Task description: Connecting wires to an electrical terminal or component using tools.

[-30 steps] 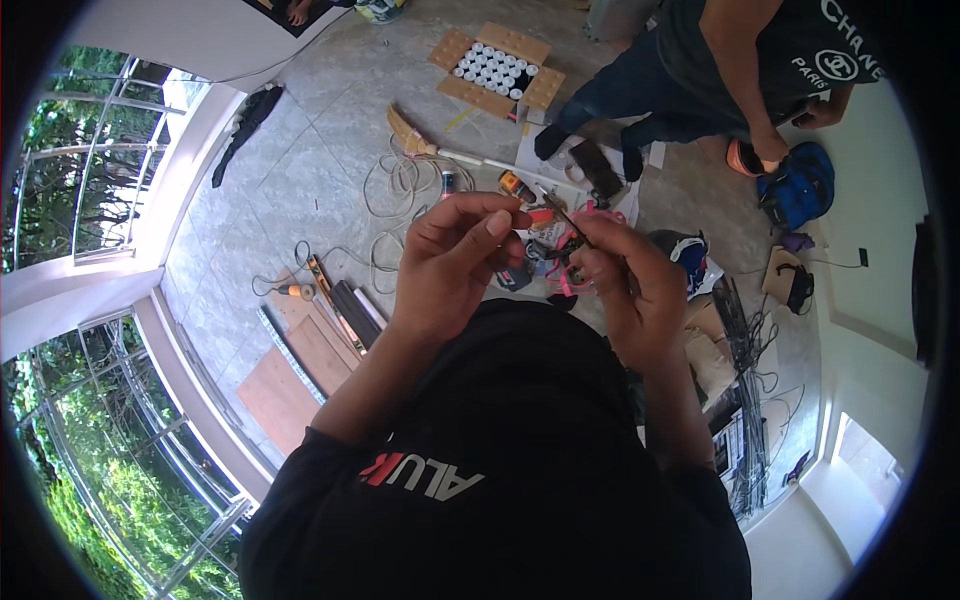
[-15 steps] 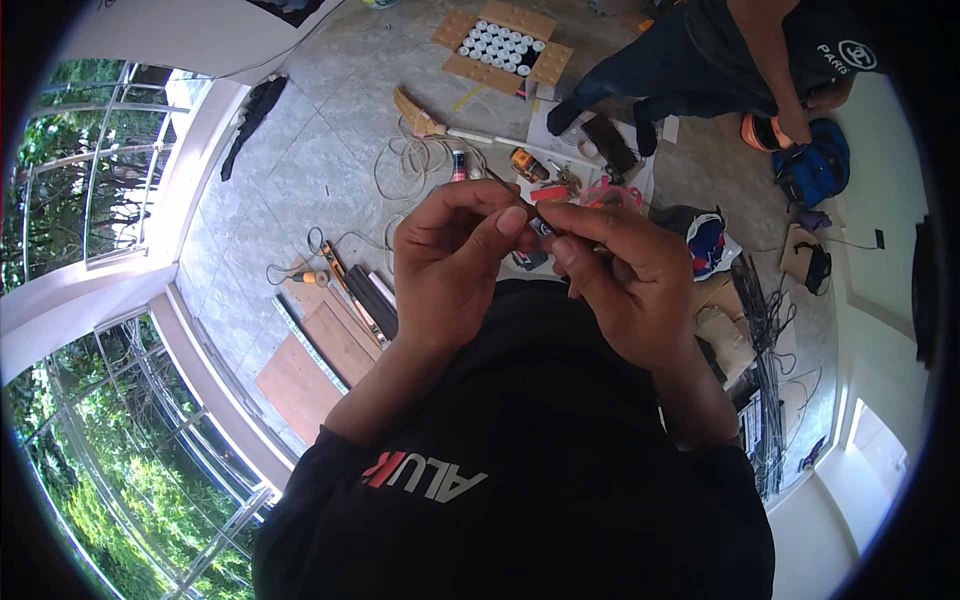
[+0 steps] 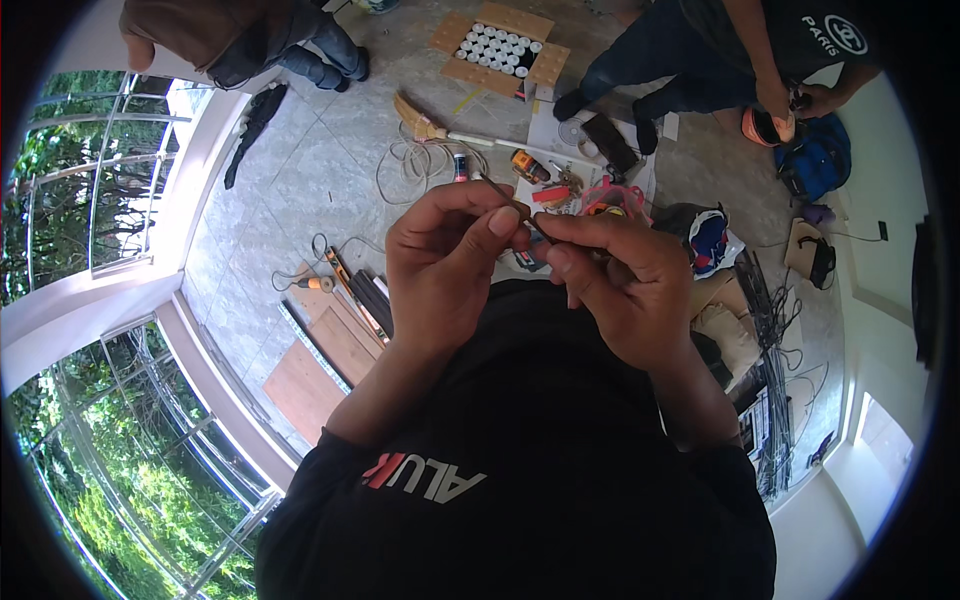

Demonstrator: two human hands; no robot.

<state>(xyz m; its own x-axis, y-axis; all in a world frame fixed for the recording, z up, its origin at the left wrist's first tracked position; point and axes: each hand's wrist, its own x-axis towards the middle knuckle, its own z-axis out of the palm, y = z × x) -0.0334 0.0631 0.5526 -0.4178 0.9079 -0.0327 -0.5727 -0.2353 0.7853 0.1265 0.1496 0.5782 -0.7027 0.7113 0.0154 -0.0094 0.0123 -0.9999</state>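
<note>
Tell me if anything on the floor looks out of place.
Yes: beyond your left hand, pale cable sprawls in loose, overlapping loops by the straw broom, which lies flat. It looks untidy rather than neatly coiled. No spill is evident.

Your bare left hand [image 3: 440,265] and bare right hand [image 3: 635,285] pinch a thin, dark, straight rod [image 3: 492,184] between thumbs and fingers. Beyond them, on the grey tiled floor [image 3: 290,185], lie a yellow-and-black power drill [image 3: 528,165], a tan straw broom [image 3: 418,120] and an open brown cardboard box [image 3: 548,66] of white-topped cylinders [image 3: 490,50]. At upper right, a co-worker in dark clothes [image 3: 690,55] stands near a blue backpack [image 3: 815,160].
</note>
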